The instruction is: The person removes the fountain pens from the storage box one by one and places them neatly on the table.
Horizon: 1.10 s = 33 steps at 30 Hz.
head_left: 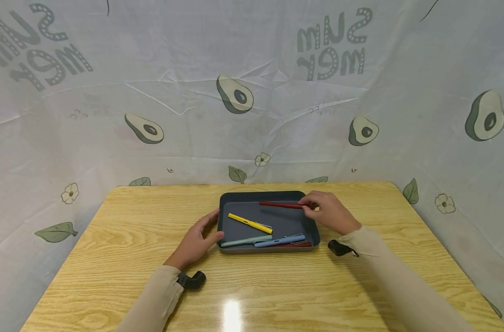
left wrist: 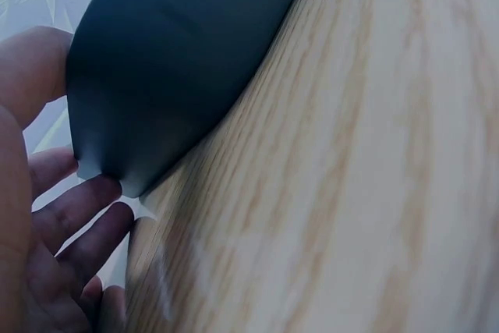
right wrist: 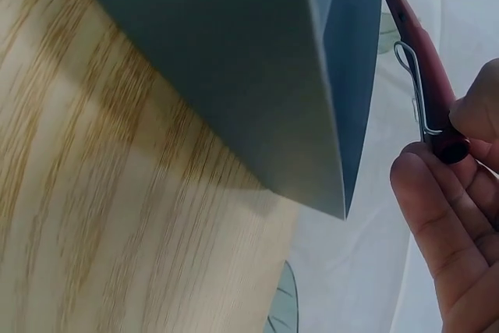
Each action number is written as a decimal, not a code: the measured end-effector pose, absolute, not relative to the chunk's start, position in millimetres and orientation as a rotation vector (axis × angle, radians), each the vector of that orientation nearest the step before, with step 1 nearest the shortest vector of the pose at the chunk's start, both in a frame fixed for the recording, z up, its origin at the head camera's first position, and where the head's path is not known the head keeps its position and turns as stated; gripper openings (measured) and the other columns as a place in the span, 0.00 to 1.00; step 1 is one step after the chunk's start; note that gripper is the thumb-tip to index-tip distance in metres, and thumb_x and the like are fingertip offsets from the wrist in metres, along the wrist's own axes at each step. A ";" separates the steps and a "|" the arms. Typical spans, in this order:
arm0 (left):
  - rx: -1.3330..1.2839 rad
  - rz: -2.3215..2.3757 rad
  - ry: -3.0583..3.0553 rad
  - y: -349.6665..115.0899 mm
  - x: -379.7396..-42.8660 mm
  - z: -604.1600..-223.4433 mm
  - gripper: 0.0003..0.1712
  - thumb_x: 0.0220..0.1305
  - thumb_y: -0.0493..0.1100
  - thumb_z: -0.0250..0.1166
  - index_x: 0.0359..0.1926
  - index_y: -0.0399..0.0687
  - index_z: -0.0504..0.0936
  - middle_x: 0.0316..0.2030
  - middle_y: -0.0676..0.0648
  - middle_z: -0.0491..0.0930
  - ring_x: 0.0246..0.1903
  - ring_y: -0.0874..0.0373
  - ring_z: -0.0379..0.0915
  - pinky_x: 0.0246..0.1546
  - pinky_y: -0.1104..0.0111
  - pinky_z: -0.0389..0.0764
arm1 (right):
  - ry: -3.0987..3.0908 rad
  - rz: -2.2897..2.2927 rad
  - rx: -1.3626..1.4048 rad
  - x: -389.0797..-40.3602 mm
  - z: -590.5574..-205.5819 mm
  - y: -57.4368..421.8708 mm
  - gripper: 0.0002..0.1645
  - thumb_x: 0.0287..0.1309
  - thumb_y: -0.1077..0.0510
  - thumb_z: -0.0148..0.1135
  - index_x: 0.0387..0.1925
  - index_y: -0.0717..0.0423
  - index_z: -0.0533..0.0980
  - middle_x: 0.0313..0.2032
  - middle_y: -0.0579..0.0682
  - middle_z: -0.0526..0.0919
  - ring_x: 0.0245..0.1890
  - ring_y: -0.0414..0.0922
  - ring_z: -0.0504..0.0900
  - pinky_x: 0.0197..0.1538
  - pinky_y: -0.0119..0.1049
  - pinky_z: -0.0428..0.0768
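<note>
A dark grey tray [head_left: 269, 249] stands on the table. My left hand [head_left: 198, 242] holds its left side, thumb at the rim and fingers against the outside wall; the left wrist view shows the fingertips [left wrist: 97, 193] at the tray's corner. Over the tray's back right, my right hand [head_left: 327, 211] pinches a dark red pen [head_left: 281, 204] by one end. Its wire clip and round end show in the right wrist view. Inside the tray lie a yellow pen [head_left: 250, 223], slanted, a pale green pen [head_left: 247, 241] and a blue pen [head_left: 280, 241] along the front wall. Another red pen [head_left: 303, 245] is partly hidden beside the blue one.
The wood-grain table [head_left: 160, 216] extends around the tray on all sides. Behind it hangs a pale curtain [head_left: 185, 133] printed with avocados, leaves and lettering. Each wrist wears a black camera strap, such as the left mount [head_left: 191, 280].
</note>
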<state>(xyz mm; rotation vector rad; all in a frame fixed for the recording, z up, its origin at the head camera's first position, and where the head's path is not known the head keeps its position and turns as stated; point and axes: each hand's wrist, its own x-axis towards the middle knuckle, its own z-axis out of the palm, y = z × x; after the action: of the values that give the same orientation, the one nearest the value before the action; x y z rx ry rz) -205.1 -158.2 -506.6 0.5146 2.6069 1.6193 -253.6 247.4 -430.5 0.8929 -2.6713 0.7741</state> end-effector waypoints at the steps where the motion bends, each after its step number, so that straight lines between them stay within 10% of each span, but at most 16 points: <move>1: 0.511 1.620 2.609 -158.3 -204.8 -506.4 0.42 0.73 0.49 0.67 0.81 0.52 0.59 0.77 0.45 0.63 0.78 0.47 0.55 0.77 0.46 0.55 | -2.670 0.781 0.891 -253.6 -430.4 248.8 0.10 0.66 0.65 0.66 0.46 0.52 0.86 0.42 0.46 0.87 0.37 0.38 0.83 0.42 0.44 0.86; 33: 0.524 1.630 2.621 -160.1 -208.7 -515.1 0.42 0.72 0.53 0.68 0.80 0.55 0.60 0.76 0.45 0.65 0.77 0.46 0.55 0.76 0.43 0.54 | -2.600 0.761 0.741 -248.2 -427.0 313.9 0.09 0.66 0.66 0.67 0.43 0.52 0.86 0.38 0.44 0.87 0.34 0.37 0.84 0.39 0.40 0.86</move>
<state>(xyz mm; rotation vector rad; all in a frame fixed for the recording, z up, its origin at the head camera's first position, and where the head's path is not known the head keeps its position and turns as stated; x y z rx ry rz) -208.7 -160.1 -515.1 0.5237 2.6213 1.6303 -248.2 313.9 -427.0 0.7408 -2.6000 0.7606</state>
